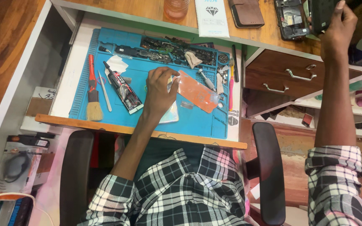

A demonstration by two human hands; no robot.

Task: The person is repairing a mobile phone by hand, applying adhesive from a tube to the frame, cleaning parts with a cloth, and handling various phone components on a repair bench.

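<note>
My left hand [159,90] rests on the blue work mat [202,121], its fingers pinching the edge of a thin orange film [197,93] over a pale phone panel [170,114]. My right hand [336,27] is raised at the upper right and grips a dark phone [321,14] above the wooden counter [269,35]. An opened phone with exposed insides [290,17] lies on the counter just left of that hand.
A red-handled brush [92,90], a glue tube [123,90], a white spudger [104,96] and a screwdriver [206,79] lie on the mat, with small parts [177,52] along its far edge. Drawers [285,77] stand right; chair armrests [269,171] flank me.
</note>
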